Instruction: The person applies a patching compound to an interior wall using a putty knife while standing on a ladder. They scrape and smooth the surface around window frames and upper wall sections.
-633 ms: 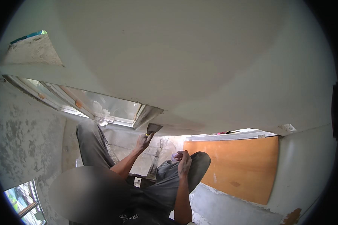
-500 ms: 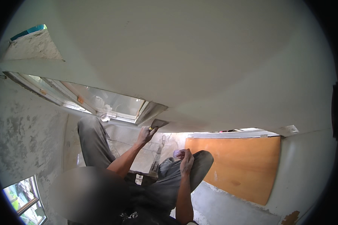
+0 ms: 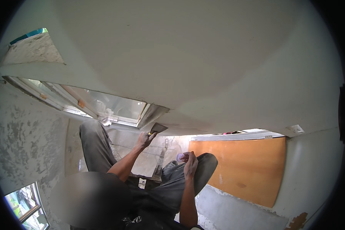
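My left hand (image 3: 143,140) is closed round the yellowish handle of a putty knife (image 3: 158,127). The flat, dull blade points up and right, close to the pale wall surface (image 3: 203,111) just right of the window recess's corner. Whether the blade touches the wall, I cannot tell. By my bent right knee (image 3: 207,165) is my right hand (image 3: 190,165), its fingers curled in. A small lilac rounded thing (image 3: 179,156) shows beside those fingertips; how they grip it is hidden.
A framed window (image 3: 115,103) sits in a recess at the left, with a rough-edged opening (image 3: 36,50) above it. An orange-brown door panel (image 3: 241,168) stands to the right. At the lower left are a patchy grey wall (image 3: 27,134) and another window (image 3: 27,207).
My left hand has shifted slightly left with the putty knife, and the blade has turned a little and moved left along the wall. The right hand stays by the knee.
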A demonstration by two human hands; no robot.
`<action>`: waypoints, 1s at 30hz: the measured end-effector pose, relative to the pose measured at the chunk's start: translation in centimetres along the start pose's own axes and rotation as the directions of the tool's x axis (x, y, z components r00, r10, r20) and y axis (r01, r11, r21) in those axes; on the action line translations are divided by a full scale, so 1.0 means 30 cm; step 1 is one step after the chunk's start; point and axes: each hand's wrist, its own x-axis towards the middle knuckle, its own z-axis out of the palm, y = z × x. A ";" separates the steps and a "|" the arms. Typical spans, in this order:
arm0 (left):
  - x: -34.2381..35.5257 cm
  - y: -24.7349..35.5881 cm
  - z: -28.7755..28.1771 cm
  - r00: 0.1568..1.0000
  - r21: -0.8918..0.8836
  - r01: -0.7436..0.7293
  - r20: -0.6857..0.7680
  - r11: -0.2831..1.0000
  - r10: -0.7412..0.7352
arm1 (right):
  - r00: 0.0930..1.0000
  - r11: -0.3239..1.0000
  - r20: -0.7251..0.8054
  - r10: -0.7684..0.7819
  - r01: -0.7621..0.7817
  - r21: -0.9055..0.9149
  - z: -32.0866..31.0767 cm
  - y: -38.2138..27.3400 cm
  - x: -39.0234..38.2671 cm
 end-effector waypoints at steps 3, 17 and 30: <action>-0.002 0.062 0.023 0.998 -0.081 0.043 -0.032 0.996 -0.045 | 1.000 1.000 0.002 -0.011 0.011 0.003 0.018 -0.014 0.003; 0.042 0.042 0.003 0.999 -0.003 -0.012 -0.048 1.000 0.011 | 1.000 1.000 0.011 -0.005 0.005 -0.024 0.000 0.015 0.009; -0.010 0.082 0.073 0.994 -0.074 0.104 -0.034 0.992 -0.107 | 1.000 1.000 -0.002 0.019 -0.019 0.001 0.008 0.006 0.001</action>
